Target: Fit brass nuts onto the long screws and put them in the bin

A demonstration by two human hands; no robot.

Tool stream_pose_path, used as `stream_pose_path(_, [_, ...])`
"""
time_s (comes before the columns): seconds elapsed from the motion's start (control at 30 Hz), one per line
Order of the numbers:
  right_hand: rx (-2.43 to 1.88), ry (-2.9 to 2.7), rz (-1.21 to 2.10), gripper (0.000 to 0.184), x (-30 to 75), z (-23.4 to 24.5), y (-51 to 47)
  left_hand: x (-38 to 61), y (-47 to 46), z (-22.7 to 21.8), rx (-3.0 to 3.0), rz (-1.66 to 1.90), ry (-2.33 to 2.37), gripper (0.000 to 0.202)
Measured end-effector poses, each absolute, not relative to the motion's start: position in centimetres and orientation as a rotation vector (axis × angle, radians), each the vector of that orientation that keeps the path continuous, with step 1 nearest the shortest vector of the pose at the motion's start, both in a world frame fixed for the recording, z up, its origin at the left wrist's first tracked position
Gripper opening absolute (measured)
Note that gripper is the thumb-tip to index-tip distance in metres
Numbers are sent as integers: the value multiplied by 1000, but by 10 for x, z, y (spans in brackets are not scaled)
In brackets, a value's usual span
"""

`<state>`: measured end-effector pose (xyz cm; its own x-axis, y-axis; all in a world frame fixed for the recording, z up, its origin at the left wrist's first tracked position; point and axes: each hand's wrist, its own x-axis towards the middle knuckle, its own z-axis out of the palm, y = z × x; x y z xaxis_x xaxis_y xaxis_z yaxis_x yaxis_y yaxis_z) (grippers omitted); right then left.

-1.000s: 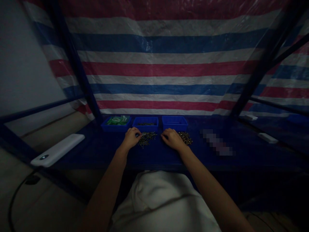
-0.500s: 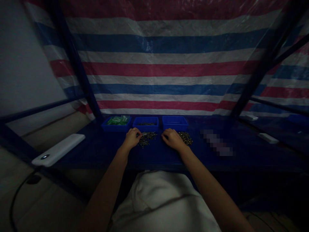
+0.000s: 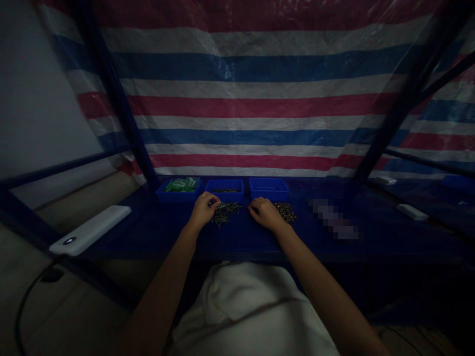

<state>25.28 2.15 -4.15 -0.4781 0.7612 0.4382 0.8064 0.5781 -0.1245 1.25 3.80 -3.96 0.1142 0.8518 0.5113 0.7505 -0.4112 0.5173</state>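
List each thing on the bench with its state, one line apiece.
pin pile, loose, scattered
brass pile, loose heap
left hand, curled, fingertips at the pin pile
right hand, resting on the bench between both piles
left tray, holds green pieces
middle tray, few dark pieces inside
right tray, contents too dark to tell
white power bank, indicator lit
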Motion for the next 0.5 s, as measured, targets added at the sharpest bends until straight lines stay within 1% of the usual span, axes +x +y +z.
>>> stream_pose_path(0.1, [-1263,-2376,-126,20,252,-41,22,14,38,-40,2207,1252,1560,11])
stream_pose_path(0.3, [-1267,-2374,-111,19,253,-41,21,15,36,-39,2103,1310,1584,13])
stream_pose_path(0.4, [-1261,-2368,-114,19,253,-42,22,14,38,-41,2072,1273,1610,12])
stream_pose_path(0.5, [-1260,-2366,-111,19,254,-43,23,12,40,-44,2093,1159,1681,12])
